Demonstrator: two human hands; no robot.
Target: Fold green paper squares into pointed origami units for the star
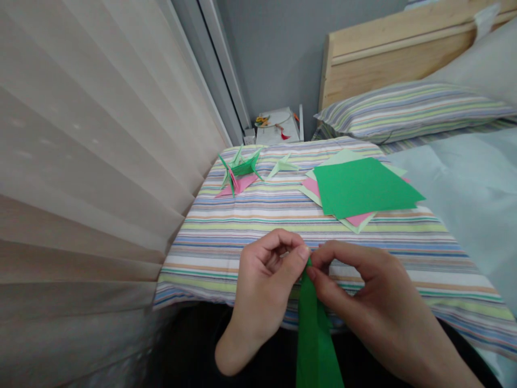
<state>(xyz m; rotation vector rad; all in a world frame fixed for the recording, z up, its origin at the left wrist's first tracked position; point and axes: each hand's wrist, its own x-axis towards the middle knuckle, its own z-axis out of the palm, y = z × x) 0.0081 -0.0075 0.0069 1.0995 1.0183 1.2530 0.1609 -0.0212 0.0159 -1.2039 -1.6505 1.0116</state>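
Note:
A strip-like folded sheet of green paper (309,328) hangs down toward me, narrow at its far tip and wider near the bottom edge of the view. My left hand (272,285) pinches that tip between thumb and forefinger. From the other side, my right hand (363,291) grips the same tip with thumb and forefinger, the two hands almost touching. Beyond them lies a stack of paper sheets (363,186), dark green on top with pale green and pink edges showing. At the far left sits a cluster of folded paper pieces (242,170) in green, pale green and pink.
A single pale green folded piece (283,166) lies beside the cluster on the striped cloth (226,226). A pleated curtain (100,161) borders the left side. Behind are a small white stand (278,118), a striped pillow (412,110) and a wooden headboard (375,59).

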